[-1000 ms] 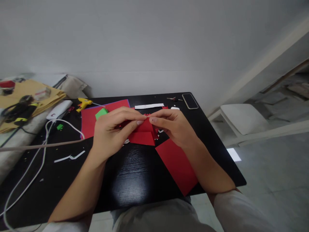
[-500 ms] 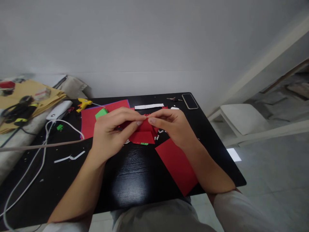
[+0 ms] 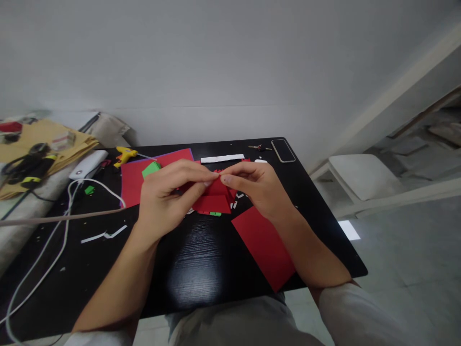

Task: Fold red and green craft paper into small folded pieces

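A folded red paper piece (image 3: 213,203) stands over the dark table between my hands, its lower flap toward me. My left hand (image 3: 171,192) pinches its upper edge between thumb and fingers. Right beside it, the thumb and forefinger of my right hand (image 3: 257,185) close on the same edge, the fingertips of both hands nearly meeting. Part of the red paper is hidden behind my fingers. Under the flap a bit of green paper (image 3: 215,214) peeks out. A flat red sheet (image 3: 264,245) lies partly beneath my right forearm.
Red sheets (image 3: 133,185) and a yellow glue gun (image 3: 126,154) lie at the back left. A white power strip (image 3: 88,164) with looping cables (image 3: 68,226) is farther left. Keys (image 3: 260,148) and a phone (image 3: 283,151) sit at the back right. White paper scraps (image 3: 104,234) are scattered about.
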`<state>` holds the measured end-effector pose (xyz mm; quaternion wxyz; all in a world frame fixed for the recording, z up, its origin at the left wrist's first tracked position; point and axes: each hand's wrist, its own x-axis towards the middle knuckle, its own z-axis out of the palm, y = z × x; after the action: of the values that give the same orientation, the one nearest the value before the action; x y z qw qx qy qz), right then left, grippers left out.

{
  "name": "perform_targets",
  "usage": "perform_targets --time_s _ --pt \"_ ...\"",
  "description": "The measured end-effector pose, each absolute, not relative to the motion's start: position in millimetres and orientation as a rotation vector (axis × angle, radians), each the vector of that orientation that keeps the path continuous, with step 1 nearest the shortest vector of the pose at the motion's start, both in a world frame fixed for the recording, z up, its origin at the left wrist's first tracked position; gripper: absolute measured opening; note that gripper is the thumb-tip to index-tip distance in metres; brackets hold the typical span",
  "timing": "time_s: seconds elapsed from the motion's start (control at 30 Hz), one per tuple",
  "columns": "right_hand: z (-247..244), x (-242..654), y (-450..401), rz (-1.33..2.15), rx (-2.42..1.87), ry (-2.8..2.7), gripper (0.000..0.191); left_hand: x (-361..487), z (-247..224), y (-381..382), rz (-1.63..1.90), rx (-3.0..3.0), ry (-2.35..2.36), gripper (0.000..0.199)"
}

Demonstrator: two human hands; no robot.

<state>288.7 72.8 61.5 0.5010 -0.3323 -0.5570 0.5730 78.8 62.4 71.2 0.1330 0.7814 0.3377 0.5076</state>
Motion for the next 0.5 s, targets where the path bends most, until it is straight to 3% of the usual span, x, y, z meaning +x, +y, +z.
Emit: perform_targets --time_s 0.5 --pt "70 285 61 1.264 -0.814 -1.375 0.012 80 72 64 1.502 2.271 0.97 0.02"
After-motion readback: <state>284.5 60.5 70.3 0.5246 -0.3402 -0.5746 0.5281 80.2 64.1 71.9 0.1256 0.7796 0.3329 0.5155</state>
